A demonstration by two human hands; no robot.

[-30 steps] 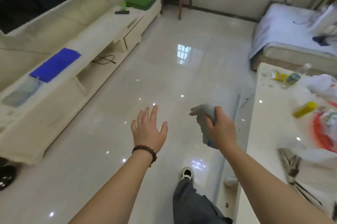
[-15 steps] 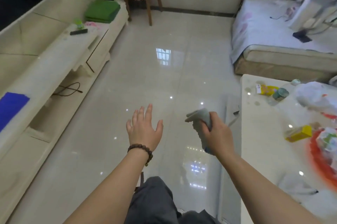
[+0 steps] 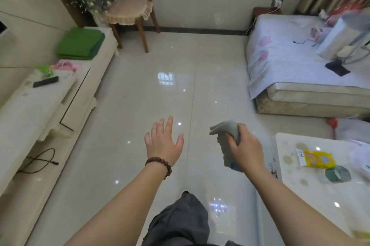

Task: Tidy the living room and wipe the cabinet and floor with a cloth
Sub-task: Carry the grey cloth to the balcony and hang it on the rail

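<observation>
While the right hand (image 3: 245, 148) grips a bunched grey cloth (image 3: 228, 135) in mid-air above the floor (image 3: 140, 95), the left hand (image 3: 163, 143) hangs beside it, fingers spread, holding nothing. Head view: cabinet (image 3: 30, 109), left of the cloth, bears a green folded stack (image 3: 81, 43) and a remote (image 3: 45, 81); tidying and wiping look unfinished. Since the earlier frame, the blue item has left view and the bed (image 3: 300, 65) looms nearer.
</observation>
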